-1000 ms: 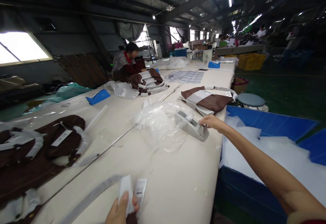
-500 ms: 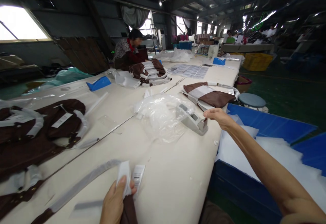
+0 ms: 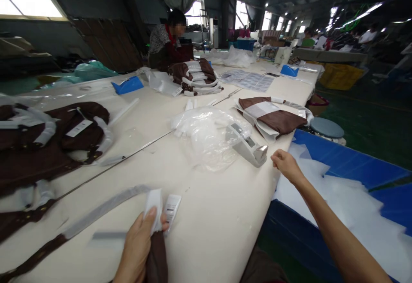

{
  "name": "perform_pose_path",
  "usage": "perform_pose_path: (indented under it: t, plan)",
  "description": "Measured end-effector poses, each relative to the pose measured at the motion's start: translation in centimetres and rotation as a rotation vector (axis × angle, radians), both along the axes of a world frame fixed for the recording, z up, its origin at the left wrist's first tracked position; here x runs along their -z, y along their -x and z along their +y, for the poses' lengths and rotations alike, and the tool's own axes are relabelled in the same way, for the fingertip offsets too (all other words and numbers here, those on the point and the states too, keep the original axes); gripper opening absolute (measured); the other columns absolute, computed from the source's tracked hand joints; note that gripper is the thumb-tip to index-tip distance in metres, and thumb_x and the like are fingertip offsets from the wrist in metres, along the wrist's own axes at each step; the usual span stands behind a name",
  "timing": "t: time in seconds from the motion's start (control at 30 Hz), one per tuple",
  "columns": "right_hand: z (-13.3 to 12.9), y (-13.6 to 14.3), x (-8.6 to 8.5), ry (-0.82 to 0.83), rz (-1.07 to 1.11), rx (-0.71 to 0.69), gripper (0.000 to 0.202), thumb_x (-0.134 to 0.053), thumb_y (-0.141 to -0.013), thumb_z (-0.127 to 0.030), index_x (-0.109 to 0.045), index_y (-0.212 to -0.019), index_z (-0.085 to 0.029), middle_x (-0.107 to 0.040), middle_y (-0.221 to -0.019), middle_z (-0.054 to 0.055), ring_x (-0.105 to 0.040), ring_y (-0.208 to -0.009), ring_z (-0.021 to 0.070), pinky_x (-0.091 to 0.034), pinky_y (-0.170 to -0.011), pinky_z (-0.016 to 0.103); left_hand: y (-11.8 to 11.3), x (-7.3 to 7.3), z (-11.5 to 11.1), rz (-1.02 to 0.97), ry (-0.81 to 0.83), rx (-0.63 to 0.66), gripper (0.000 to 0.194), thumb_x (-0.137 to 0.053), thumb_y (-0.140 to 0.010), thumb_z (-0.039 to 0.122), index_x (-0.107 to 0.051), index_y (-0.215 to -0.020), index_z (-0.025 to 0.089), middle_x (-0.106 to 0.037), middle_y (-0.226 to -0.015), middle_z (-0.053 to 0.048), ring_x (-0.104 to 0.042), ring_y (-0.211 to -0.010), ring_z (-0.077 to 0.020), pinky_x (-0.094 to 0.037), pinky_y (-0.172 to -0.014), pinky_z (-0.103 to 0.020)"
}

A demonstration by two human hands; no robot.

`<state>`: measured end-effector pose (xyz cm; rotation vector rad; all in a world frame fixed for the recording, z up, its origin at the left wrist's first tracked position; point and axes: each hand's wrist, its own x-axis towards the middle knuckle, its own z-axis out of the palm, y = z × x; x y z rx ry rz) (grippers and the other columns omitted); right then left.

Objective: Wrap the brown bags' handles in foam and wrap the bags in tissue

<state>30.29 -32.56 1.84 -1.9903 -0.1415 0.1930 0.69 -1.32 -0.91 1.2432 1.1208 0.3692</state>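
Note:
Near the front edge of the table, my left hand (image 3: 138, 240) grips a brown strap (image 3: 157, 255) whose end is wrapped in white foam (image 3: 154, 208). A white printed tag (image 3: 172, 209) hangs beside its fingertips. My right hand (image 3: 285, 164) is pinched closed just right of the grey tape dispenser (image 3: 249, 146), apart from it; anything between the fingertips is too small to make out. Clear plastic bags (image 3: 209, 139) lie against the dispenser. To the left, a foam-covered strap (image 3: 106, 214) curves toward brown bags (image 3: 48, 158) with wrapped handles and a white tag.
A blue bin (image 3: 302, 227) of white foam sheets (image 3: 341, 206) stands against the table's right edge. Farther back lie two wrapped brown bags (image 3: 273, 118) (image 3: 196, 75) and blue dispensers (image 3: 128, 85). A person (image 3: 165, 43) sits across the table (image 3: 206, 197).
My right hand has pulled back to the right, away from the tape dispenser's cutting end. My left hand keeps its hold on the wrapped strap. The view has shifted slightly.

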Motion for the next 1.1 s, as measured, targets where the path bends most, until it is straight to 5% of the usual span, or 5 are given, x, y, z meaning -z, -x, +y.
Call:
perform_pose_path:
  t: [0.13,0.23,0.53,0.77,1.1]
  plan:
    - [-1.0,2.7,1.1,-0.015,0.048,-0.040,0.035,-0.070,-0.064,-0.053,-0.052,-0.060,-0.022,-0.048,-0.048,-0.002,-0.038,-0.045,0.0130,-0.028,-0.045,0.028,-0.1,-1.1,-1.5,-0.119,-0.096,0.048,0.053,-0.070,-0.063,0.068,-0.059,-0.068,0.017,-0.060,-0.057,-0.002,-0.053,-0.052,-0.0164,-0.040,-0.051,-0.025]
    - [0.7,4.9,0.9,-0.255,0.239,-0.279,0.033,-0.073,-0.073,-0.050,-0.058,-0.070,-0.021,-0.048,-0.053,-0.002,-0.039,-0.050,0.0129,-0.029,-0.048,0.028,-0.2,-1.3,-2.0,-0.152,-0.114,0.020,0.050,-0.068,-0.067,0.067,-0.059,-0.067,0.018,-0.059,-0.056,-0.001,-0.052,-0.053,-0.0153,-0.041,-0.056,-0.025]
    - [18.7,14.2,-0.6,-0.591,0.555,-1.003,0.030,-0.070,-0.085,-0.043,-0.053,-0.076,-0.020,-0.052,-0.054,-0.005,-0.041,-0.051,0.0094,-0.029,-0.054,0.025,0.0,-1.1,-2.5,-0.244,-0.141,0.031,0.044,-0.059,-0.081,0.060,-0.056,-0.069,0.018,-0.060,-0.061,-0.002,-0.053,-0.056,-0.0153,-0.041,-0.062,-0.027]
    - [23.1,16.8,3.4,-0.444,0.619,-1.012,0.045,-0.076,-0.076,-0.055,-0.048,-0.070,-0.019,-0.055,-0.049,-0.005,-0.053,-0.045,0.0101,-0.022,-0.045,0.021,0.0,0.1,-2.3,-0.296,-0.147,0.057,0.040,-0.051,-0.090,0.055,-0.052,-0.072,0.019,-0.059,-0.063,-0.001,-0.057,-0.061,-0.0170,-0.043,-0.063,-0.028]
    - [23.0,16.2,4.3,-0.408,0.748,-1.038,0.044,-0.076,-0.076,-0.052,-0.048,-0.069,-0.019,-0.060,-0.051,-0.002,-0.058,-0.046,0.0112,-0.016,-0.043,0.021,0.4,0.1,-2.5,-0.347,-0.131,0.083,0.047,-0.044,-0.095,0.057,-0.054,-0.070,0.018,-0.060,-0.065,-0.001,-0.056,-0.064,-0.0162,-0.045,-0.069,-0.028]
